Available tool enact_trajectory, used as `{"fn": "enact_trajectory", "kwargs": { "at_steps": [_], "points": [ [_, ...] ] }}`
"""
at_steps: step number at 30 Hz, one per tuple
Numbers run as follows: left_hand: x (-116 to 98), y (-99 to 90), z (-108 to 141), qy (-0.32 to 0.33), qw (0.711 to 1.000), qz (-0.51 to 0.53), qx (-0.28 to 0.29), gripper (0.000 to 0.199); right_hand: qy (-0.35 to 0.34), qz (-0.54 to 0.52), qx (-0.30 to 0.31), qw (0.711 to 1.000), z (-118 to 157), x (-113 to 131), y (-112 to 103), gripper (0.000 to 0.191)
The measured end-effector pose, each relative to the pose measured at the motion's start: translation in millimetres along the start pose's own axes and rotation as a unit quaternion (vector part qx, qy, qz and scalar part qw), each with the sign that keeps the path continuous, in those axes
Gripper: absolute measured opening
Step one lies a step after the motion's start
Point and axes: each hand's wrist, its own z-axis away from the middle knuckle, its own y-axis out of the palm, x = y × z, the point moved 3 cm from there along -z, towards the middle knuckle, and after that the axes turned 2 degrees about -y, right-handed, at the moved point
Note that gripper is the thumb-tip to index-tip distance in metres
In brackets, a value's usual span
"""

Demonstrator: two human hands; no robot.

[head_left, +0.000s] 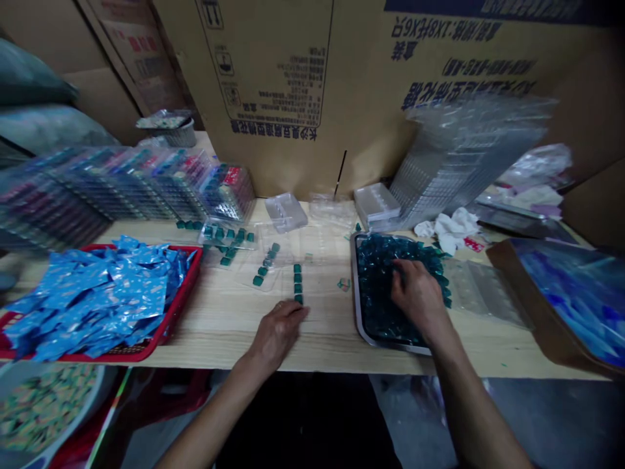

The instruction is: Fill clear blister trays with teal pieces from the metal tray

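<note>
My left hand [280, 329] rests on the table with its fingers pressed together. Its fingertips are at the near end of a short row of glossy dark green square pieces [297, 279]; whatever they pinch is hidden. Over on the right, my right hand [420, 293] reaches into a metal-rimmed tray [360, 306] heaped with the same dark green pieces [378, 270]. Its fingers are curled down into the heap, and what they grip cannot be made out. More green pieces stand in a slanting row on a clear plastic tray [256, 264] left of the straight row.
A red basket [188, 286] of blue packets [112, 293] stands left, before stacked filled clear trays [227, 189]. At the back right rise nested clear trays [434, 169] and crumpled tissue [454, 228]. A cardboard box [525, 286] holds blue plastic. A large carton [293, 78] walls the back.
</note>
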Motion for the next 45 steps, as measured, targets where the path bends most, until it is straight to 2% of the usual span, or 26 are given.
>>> {"fn": "enact_trajectory", "kwargs": {
  "at_steps": [3, 7, 11, 13, 15, 18, 20, 22, 24, 26, 28, 30, 31, 33, 35, 38, 42, 45],
  "points": [
    [-10.3, -4.9, 5.4, -0.002, 1.000, 0.010, 0.012, 0.026, -0.027, -0.063, 0.013, 0.998, 9.0, 25.0, 2.2, 0.031],
    [-34.1, -11.4, 32.9, -0.003, 0.999, -0.010, 0.051, 0.046, -0.101, -0.139, 0.071, 0.983, 13.7, 61.3, 19.9, 0.027],
    [-52.3, -15.6, 66.1, 0.038, 0.996, -0.061, 0.056, 0.023, -0.175, -0.137, 0.127, 0.967, -4.9, 97.5, 44.0, 0.031],
    [-56.1, -18.0, 75.2, 0.062, 0.992, -0.098, 0.055, 0.023, -0.231, -0.103, 0.142, 0.957, -20.9, 117.3, 56.8, 0.037],
    [-57.5, -23.4, 79.5, 0.091, 0.988, -0.123, 0.026, 0.025, -0.290, -0.053, 0.151, 0.943, -35.5, 137.5, 70.6, 0.052],
    [-56.4, -41.5, 82.5, 0.129, 0.981, -0.132, -0.062, 0.020, -0.349, 0.010, 0.157, 0.924, -48.8, 164.0, 90.3, 0.072],
    [-53.1, -61.4, 83.8, 0.132, 0.977, -0.127, -0.110, 0.018, -0.360, 0.030, 0.152, 0.920, -52.3, 176.6, 99.4, 0.071],
    [-46.7, -88.4, 82.2, 0.114, 0.977, -0.123, -0.134, 0.020, -0.351, 0.042, 0.144, 0.924, -53.4, 184.4, 104.0, 0.063],
    [-36.5, -122.8, 75.0, 0.089, 0.972, -0.143, -0.162, 0.025, -0.335, 0.050, 0.140, 0.930, -53.0, 188.2, 104.6, 0.055],
    [-21.1, -163.7, 59.7, 0.059, 0.953, -0.195, -0.225, 0.027, -0.326, 0.052, 0.137, 0.934, -51.3, 189.6, 102.0, 0.050],
    [2.0, -205.4, 36.0, 0.005, 0.925, -0.242, -0.294, 0.016, -0.328, 0.045, 0.134, 0.934, -48.6, 190.6, 98.1, 0.046],
    [35.6, -240.2, 6.8, -0.111, 0.897, -0.281, -0.323, 0.010, -0.330, 0.039, 0.134, 0.934, -45.6, 192.1, 94.8, 0.039],
    [53.3, -252.6, -8.1, -0.147, 0.887, -0.297, -0.322, 0.013, -0.329, 0.038, 0.136, 0.934, -44.4, 193.2, 93.5, 0.036],
    [88.3, -264.8, -35.0, -0.194, 0.876, -0.332, -0.291, 0.023, -0.325, 0.040, 0.140, 0.935, -42.5, 195.9, 90.9, 0.035],
    [119.7, -260.4, -54.3, -0.239, 0.869, -0.373, -0.222, 0.030, -0.321, 0.040, 0.139, 0.936, -41.1, 198.4, 86.4, 0.038],
    [149.0, -232.4, -67.8, -0.267, 0.871, -0.399, -0.101, 0.032, -0.316, 0.027, 0.130, 0.940, -34.1, 198.0, 71.2, 0.040],
    [154.7, -194.3, -72.8, -0.260, 0.889, -0.377, -0.012, 0.027, -0.318, -0.012, 0.128, 0.939, -4.4, 187.3, 37.3, 0.043],
    [145.0, -181.7, -76.3, -0.281, 0.892, -0.353, 0.017, 0.019, -0.313, -0.070, 0.145, 0.936, 26.8, 174.0, 13.9, 0.040]
  ]
}}
